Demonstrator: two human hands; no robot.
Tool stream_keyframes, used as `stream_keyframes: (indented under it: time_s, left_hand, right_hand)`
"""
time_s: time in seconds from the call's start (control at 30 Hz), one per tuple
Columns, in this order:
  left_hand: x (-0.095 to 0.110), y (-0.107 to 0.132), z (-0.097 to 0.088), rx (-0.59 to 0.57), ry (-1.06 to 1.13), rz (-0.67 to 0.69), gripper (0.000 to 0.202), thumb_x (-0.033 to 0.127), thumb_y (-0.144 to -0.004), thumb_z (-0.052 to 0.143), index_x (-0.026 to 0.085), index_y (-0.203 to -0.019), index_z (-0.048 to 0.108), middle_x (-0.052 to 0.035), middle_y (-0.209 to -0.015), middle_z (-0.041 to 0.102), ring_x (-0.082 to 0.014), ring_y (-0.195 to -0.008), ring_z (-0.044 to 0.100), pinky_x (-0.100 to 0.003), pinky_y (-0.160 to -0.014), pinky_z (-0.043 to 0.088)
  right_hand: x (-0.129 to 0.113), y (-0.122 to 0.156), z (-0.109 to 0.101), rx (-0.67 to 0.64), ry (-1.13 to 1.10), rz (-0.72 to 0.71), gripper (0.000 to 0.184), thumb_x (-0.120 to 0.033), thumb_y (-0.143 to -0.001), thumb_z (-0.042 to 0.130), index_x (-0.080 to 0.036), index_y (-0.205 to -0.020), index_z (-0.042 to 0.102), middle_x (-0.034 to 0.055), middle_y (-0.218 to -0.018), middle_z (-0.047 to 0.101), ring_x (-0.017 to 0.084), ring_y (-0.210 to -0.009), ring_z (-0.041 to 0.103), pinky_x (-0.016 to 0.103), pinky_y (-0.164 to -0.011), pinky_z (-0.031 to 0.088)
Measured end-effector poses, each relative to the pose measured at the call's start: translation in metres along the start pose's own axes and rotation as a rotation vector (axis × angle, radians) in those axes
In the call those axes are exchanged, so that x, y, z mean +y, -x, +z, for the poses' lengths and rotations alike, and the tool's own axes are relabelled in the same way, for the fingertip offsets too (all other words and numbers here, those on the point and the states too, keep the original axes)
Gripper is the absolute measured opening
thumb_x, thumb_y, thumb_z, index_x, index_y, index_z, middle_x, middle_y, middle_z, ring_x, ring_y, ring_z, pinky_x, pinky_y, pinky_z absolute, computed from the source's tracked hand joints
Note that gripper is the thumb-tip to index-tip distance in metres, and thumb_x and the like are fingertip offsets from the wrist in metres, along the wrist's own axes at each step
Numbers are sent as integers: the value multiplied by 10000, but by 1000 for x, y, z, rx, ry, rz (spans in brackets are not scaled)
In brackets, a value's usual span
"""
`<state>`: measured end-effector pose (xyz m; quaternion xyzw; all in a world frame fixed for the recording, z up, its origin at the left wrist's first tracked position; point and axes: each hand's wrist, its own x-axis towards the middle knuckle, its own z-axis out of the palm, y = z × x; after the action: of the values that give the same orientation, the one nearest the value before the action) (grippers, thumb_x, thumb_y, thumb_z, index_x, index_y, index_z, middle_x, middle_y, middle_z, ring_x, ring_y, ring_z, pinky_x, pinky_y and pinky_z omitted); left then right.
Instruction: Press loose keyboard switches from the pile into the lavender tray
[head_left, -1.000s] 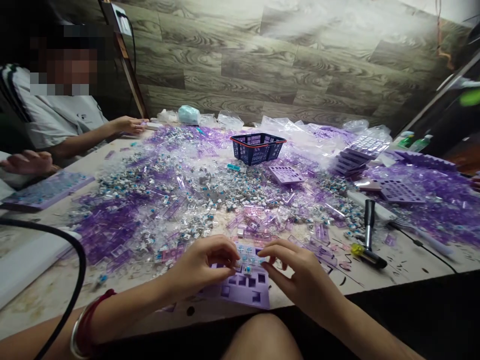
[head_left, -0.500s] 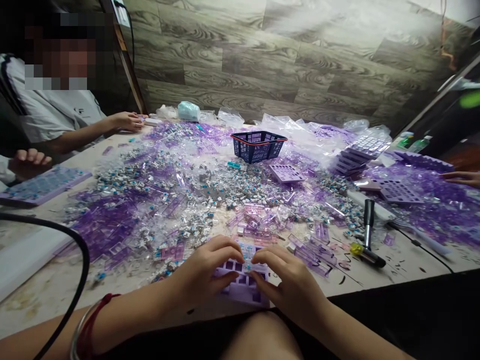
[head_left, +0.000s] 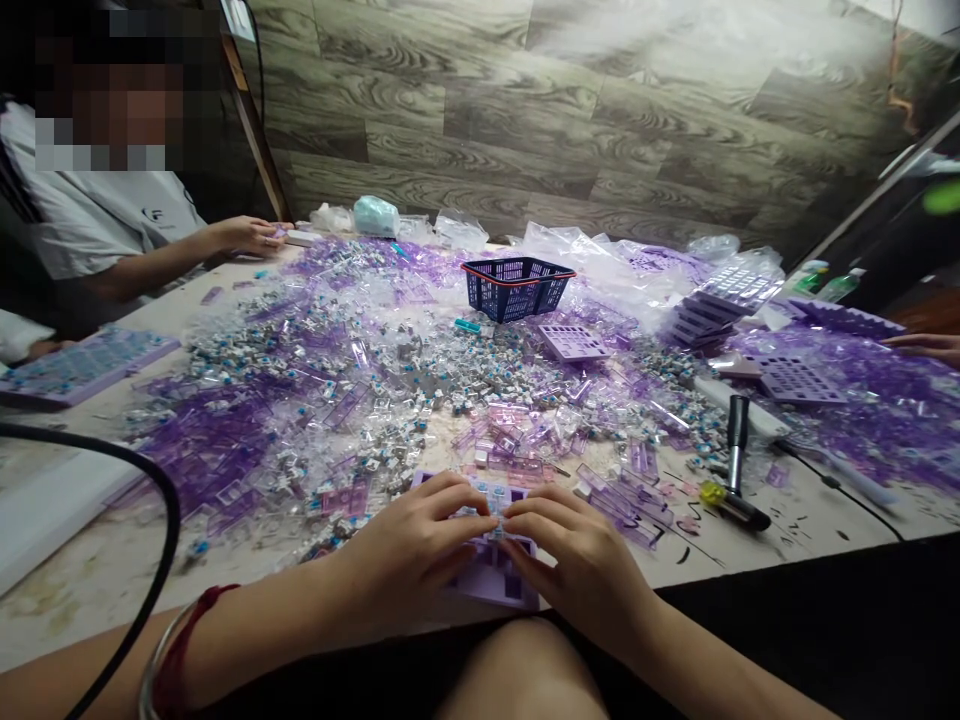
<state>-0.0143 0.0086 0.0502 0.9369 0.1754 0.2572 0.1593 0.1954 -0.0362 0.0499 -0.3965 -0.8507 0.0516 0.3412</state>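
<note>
A light purple keyboard case (head_left: 484, 585) with square openings lies at the table's front edge, just above my knee. Both hands bend over it. My left hand (head_left: 435, 525) covers its left side, fingers curled and index fingertip at the middle. Opposite it, my right hand (head_left: 574, 545) has its index finger and thumb bent in at the same spot. A small pale-blue key switch (head_left: 496, 530) sits between the fingertips, partly hidden by them. More blue-topped switches (head_left: 491, 490) show in the case's far row.
Loose switches (head_left: 480, 365) and clear purple covers (head_left: 217, 440) heap the table. Beyond are a dark basket (head_left: 517, 290) and a purple plate (head_left: 574, 343). A hammer (head_left: 738, 460) lies right. At left are a filled keyboard (head_left: 90, 365), a black cable (head_left: 169, 510) and a co-worker (head_left: 112, 220).
My left hand has shifted slightly right, its fingers now covering more of the case's openings and meeting my right fingertips. At far left, a co-worker's hand has dropped behind the filled keyboard.
</note>
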Motion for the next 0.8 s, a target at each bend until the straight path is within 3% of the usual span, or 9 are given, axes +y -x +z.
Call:
stream_keyframes:
  time_s: [0.3,0.43,0.5,0.8]
  left_hand:
    - [5,-1,-5,-106,-85,67,266,117,-918,448,104,-1172,525,-118,-1066,609,-240,-977,521,-387,-870,479]
    - [7,-2,-4,-106,-117,111,123,125,-920,474,118,-944,594,-98,-986,612,-220,-934,537,-357,-837,500]
    - [8,-3,-3,-93,-140,137,171,106,-931,437,115,-881,600,-98,-944,612,-213,-921,544,-339,-825,508]
    - [6,-4,-4,-64,-115,177,239,98,-958,360,57,-1049,577,-134,-1026,624,-225,-962,540,-342,-865,504]
  right_hand:
    - [-1,0,2,-36,-29,-52,163,-89,-895,505,-143,-768,592,69,-871,641,186,-823,558,314,-748,495]
    - [-2,-1,3,-101,-84,-19,193,-109,-923,463,-142,-778,587,63,-804,615,176,-762,536,296,-692,475]
    - [-3,-1,3,-129,-93,15,188,-126,-930,455,-147,-818,604,59,-793,607,175,-739,535,291,-662,462]
    - [-1,1,5,-148,-128,131,213,-96,-880,493,-151,-708,605,45,-734,581,154,-665,559,254,-606,451]
